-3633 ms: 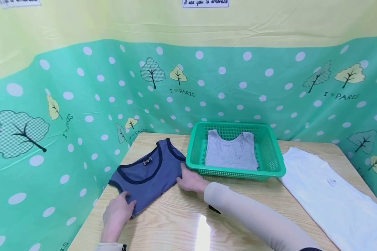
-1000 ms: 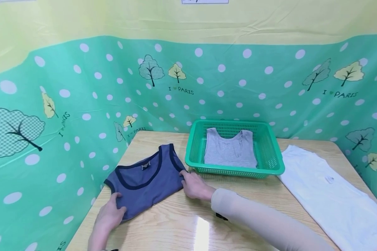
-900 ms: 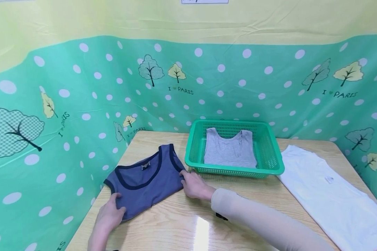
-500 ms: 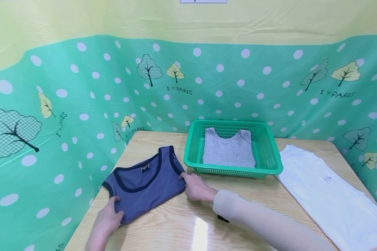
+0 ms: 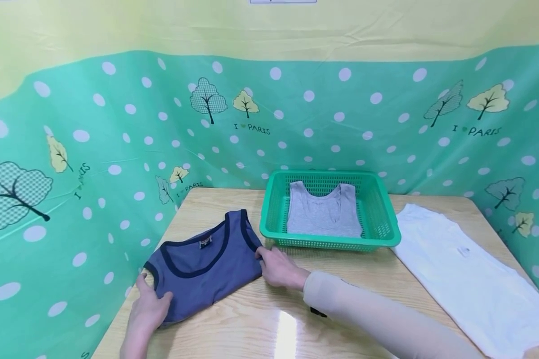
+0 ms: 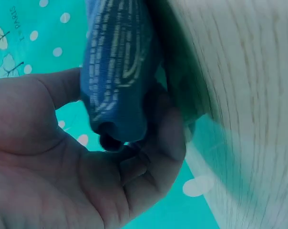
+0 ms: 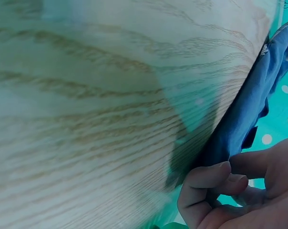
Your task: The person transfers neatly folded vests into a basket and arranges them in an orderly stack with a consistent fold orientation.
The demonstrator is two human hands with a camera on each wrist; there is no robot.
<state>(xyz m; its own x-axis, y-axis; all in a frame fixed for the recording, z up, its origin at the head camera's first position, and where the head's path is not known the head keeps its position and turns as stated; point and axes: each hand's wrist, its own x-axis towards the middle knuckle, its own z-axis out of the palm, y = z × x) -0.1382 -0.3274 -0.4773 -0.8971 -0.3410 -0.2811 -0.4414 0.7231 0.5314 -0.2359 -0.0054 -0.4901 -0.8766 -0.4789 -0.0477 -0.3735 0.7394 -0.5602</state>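
A folded navy tank top [image 5: 211, 279] with dark trim lies on the table's left side, neckline facing away. My left hand [image 5: 148, 306] is at its near left corner. In the left wrist view, the folded cloth [image 6: 118, 71] sits between the thumb and the curled fingers of that hand [image 6: 87, 167]. At the right edge, just below the armhole, my right hand [image 5: 278, 267] pinches the fabric. The right wrist view shows its fingers [image 7: 206, 181] bent at the end of the blue fold [image 7: 249, 109].
A green plastic basket [image 5: 328, 243] holding a folded grey tank top [image 5: 323, 214] stands at the back, right beside my right hand. Further right, a white shirt [image 5: 467, 279] is spread on the wooden table [image 5: 233, 329]. Polka-dot cloth [image 5: 269, 109] hangs behind and at the left.
Over the last seconds the navy tank top has shifted slightly nearer with both hands at its edges. The left hand has moved outward along the left edge. The view has turned slightly.
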